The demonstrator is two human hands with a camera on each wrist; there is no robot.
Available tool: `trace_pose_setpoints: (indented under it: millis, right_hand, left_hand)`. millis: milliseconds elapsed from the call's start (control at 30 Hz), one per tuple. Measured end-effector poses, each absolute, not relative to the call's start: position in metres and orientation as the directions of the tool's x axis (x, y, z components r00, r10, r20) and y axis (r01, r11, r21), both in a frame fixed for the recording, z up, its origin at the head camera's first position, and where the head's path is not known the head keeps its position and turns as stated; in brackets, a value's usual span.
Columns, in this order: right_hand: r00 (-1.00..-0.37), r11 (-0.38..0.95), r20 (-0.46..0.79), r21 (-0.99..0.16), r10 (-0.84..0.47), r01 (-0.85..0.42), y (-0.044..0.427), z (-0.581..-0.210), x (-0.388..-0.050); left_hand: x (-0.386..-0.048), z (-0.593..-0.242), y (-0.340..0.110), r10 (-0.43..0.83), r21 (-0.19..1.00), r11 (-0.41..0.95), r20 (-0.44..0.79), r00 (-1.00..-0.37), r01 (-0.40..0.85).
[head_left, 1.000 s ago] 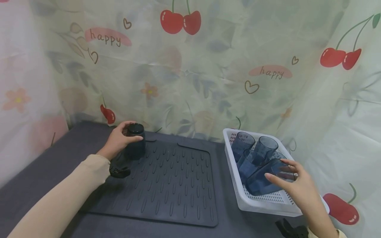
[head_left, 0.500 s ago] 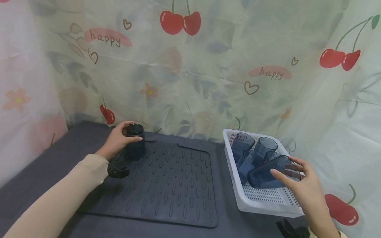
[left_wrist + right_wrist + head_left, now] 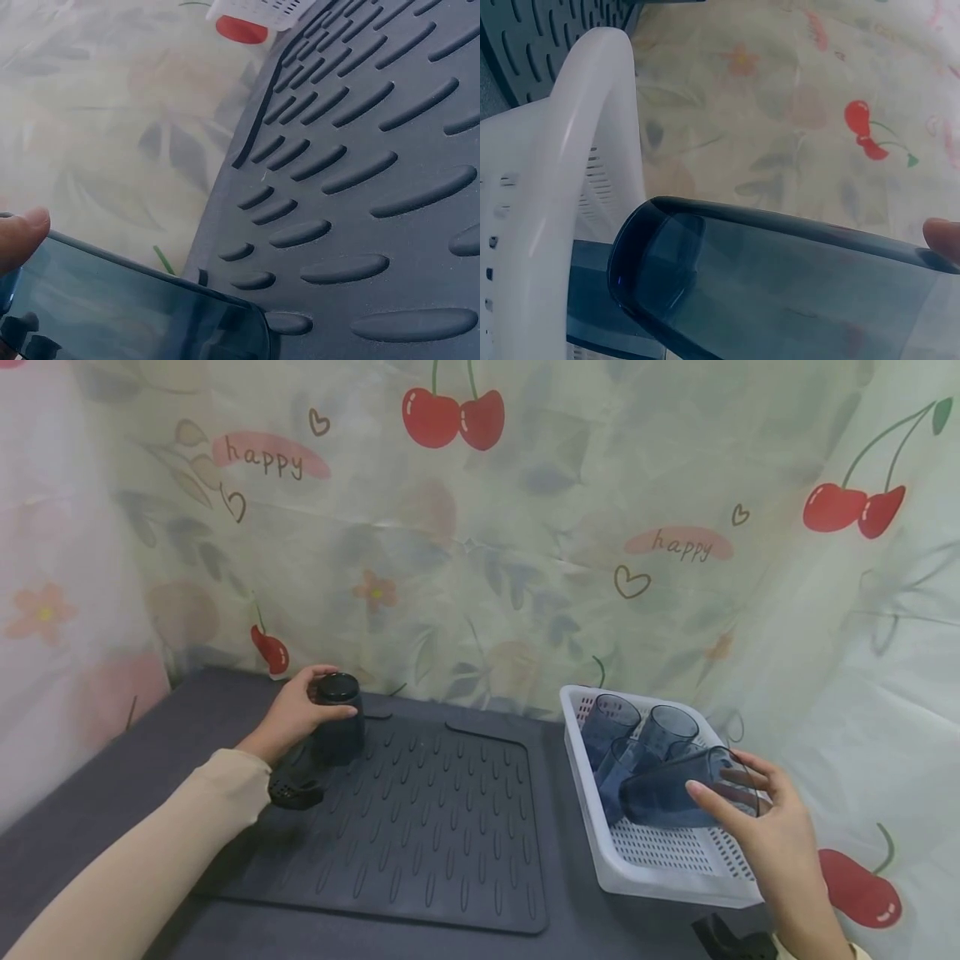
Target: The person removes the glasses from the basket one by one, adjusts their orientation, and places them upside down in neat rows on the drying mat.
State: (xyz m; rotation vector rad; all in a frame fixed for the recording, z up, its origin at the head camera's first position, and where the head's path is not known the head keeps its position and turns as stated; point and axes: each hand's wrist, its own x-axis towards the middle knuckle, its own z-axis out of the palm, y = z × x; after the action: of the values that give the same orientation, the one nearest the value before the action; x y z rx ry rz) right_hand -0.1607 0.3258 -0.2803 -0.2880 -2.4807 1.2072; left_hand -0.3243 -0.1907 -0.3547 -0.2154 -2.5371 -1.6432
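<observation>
My left hand (image 3: 292,718) grips a dark blue glass (image 3: 339,731) that stands upside down at the far left of the ridged drying mat (image 3: 442,827). In the left wrist view, the rim of this glass (image 3: 165,307) meets the mat, and a thumb lies against its side. My right hand (image 3: 780,827) holds a clear blue glass (image 3: 663,793) by its open end, tilted nearly flat over the white basket (image 3: 675,889). The thick base of that glass (image 3: 660,270) points toward the basket in the right wrist view. Several more blue glasses (image 3: 611,727) lean inside the basket.
A dark cloth (image 3: 577,918) covers the table under the mat and the basket. Printed curtains (image 3: 480,577) hang close behind and at both sides. The basket's raised rim (image 3: 562,157) stands beside the held glass.
My right hand has lifted its glass slightly up and to the right, and the glass lies flatter than before. My left hand and its glass stay in place.
</observation>
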Motion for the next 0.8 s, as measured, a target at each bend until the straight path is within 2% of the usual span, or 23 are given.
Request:
trace_pose_setpoints:
  millis: [433,800]
  right_hand:
    - [-0.895,0.603,0.252,-0.798,0.368,0.023,0.32,-0.282,-0.163]
    - [-0.89,0.569,0.276,-0.822,0.363,-0.023,0.314,-0.283,-0.163]
  left_hand:
    - [-0.317,-0.342,-0.193,0.091,0.901,0.386,0.175,-0.98,0.197]
    - [-0.314,-0.33,-0.193,0.067,0.874,0.432,0.213,-0.975,0.221]
